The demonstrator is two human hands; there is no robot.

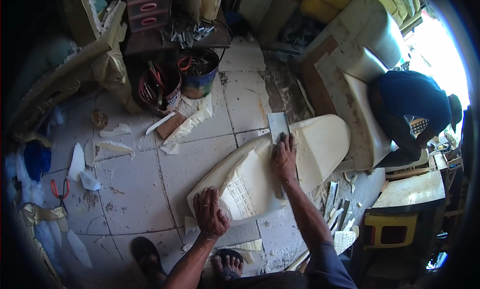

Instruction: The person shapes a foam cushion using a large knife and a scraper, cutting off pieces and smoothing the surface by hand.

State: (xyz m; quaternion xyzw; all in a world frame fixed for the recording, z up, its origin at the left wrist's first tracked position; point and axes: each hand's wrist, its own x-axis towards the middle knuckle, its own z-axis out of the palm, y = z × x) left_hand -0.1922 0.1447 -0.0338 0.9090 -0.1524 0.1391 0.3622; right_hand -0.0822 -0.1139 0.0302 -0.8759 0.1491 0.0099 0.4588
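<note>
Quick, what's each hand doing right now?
Left hand: open, resting on the long, rounded cream foam piece.
Right hand: on the flat grey metal strip; whether it's gripping can't be told.

Your left hand (212,212) lies on the left end of the long cream foam piece (325,139), and your right hand (285,159) is placed over a flat metal strip (278,123) that crosses this piece. On the tiled floor (130,189) you have red-handled scissors (62,197) near white scraps (77,161) at the left. At your right side, a person (417,99) in blue shirt bends beside a padded seat (352,109).
</note>
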